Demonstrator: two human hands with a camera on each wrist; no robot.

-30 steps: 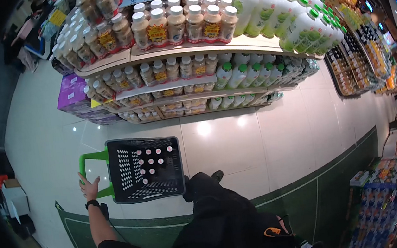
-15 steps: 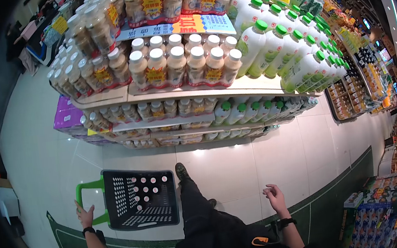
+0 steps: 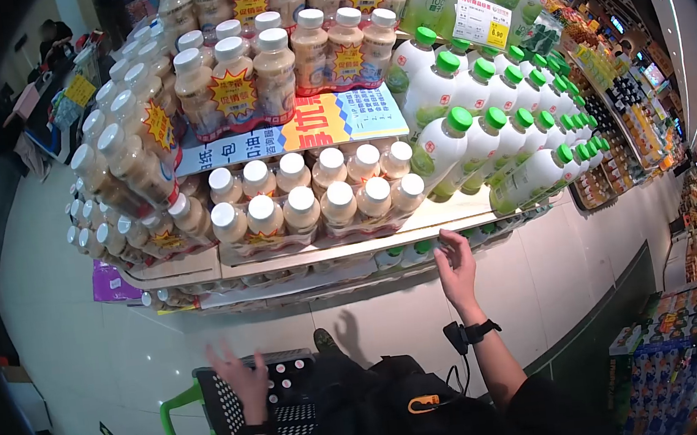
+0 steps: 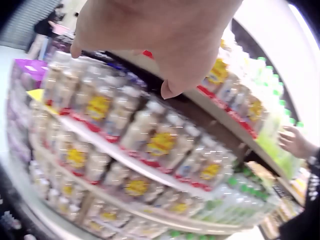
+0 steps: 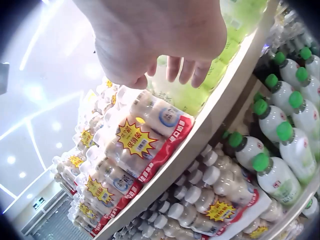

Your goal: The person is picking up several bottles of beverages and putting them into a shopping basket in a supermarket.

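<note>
Shelf bottles [image 3: 320, 208] beyond right hand [image 3: 456, 265]

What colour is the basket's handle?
Bright green, on the black basket handle; clearest in the head view.

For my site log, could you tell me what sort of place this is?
Most likely a supermarket aisle: tiered shelves stacked with multipacks of white-capped bottles, a yellow price tag above green-capped bottles, and a shopping basket on the floor.
</note>
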